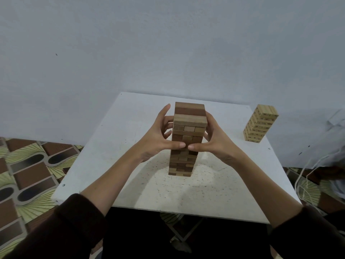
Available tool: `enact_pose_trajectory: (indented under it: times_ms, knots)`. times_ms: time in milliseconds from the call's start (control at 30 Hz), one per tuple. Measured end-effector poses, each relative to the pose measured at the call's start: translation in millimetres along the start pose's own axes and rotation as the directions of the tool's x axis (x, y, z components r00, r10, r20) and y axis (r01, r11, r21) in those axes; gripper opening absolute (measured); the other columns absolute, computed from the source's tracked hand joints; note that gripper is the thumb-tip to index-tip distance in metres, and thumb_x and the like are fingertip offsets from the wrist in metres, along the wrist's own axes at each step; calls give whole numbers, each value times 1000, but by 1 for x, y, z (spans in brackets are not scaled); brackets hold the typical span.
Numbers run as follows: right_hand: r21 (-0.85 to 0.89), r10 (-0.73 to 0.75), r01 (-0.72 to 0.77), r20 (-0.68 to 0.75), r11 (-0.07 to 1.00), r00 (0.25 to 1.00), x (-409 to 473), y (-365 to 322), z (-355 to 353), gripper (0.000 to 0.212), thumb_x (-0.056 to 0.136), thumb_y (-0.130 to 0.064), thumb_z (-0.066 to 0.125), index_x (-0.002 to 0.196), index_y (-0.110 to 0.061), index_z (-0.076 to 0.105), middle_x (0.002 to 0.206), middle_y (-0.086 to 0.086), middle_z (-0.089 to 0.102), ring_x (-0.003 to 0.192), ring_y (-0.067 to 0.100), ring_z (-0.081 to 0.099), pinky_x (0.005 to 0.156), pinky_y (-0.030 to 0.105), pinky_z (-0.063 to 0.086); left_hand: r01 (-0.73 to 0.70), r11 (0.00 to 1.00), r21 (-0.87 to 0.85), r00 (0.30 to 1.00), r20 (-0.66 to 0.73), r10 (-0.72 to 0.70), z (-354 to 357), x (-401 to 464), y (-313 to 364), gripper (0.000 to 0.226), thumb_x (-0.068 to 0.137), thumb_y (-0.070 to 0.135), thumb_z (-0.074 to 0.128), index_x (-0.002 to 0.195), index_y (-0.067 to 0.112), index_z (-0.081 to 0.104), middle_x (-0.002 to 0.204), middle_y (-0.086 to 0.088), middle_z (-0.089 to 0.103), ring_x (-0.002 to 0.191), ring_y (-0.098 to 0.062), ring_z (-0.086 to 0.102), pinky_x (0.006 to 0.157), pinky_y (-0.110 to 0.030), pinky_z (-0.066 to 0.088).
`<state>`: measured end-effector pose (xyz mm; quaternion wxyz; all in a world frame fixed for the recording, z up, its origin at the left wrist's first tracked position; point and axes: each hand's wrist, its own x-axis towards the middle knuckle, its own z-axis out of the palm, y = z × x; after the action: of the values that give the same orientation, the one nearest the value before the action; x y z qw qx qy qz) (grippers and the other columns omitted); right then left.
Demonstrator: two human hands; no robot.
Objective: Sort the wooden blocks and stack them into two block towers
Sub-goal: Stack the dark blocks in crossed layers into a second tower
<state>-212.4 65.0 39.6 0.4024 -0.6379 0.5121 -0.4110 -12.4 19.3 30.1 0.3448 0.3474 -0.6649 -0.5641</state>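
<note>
A tall tower of darker brown wooden blocks (188, 128) stands upright in the middle of the white table (115, 146). My left hand (155, 141) presses its left side with spread fingers, and the thumb tip touches the front face. My right hand (218, 141) presses the right side, its thumb meeting the left thumb on the front; its fingers are partly hidden behind the tower. A shorter tower of pale printed wooden blocks (260, 123) stands apart near the table's far right corner.
The table stands against a plain grey wall. Patterned floor (31, 171) lies to the left and right. White cords (306, 176) hang beside the table's right edge. No loose blocks lie on the tabletop.
</note>
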Motion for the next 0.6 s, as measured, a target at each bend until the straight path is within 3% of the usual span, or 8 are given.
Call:
enact_pose_trajectory:
  times_ms: [300, 467, 600]
  knots:
    - [22, -9, 10, -13, 1000, 1000, 2, 0, 5, 90, 61, -16, 82, 136, -29, 34, 129, -12, 53, 124, 6, 47, 113, 43, 31, 7, 1000, 9, 1000, -11, -7, -1, 1, -9, 112, 61, 14, 81, 150, 30, 14, 132, -4, 51, 126, -15, 49, 111, -51, 33]
    - [43, -5, 6, -30, 999, 1000, 1, 0, 6, 86, 60, -14, 80, 134, -26, 38, 124, -10, 56, 122, 7, 49, 106, 30, 38, 9, 1000, -7, 999, -36, -9, 1, 2, -10, 112, 60, 12, 80, 150, 28, 15, 127, -2, 54, 123, -14, 50, 111, -49, 35]
    - [23, 2, -1, -26, 1000, 1000, 3, 3, 5, 86, 61, -14, 81, 133, -30, 37, 123, -14, 56, 122, 5, 49, 113, 43, 31, 5, 1000, -8, 999, -31, -5, 0, 3, -12, 113, 60, 13, 80, 150, 29, 14, 128, -3, 53, 124, -15, 50, 111, -50, 34]
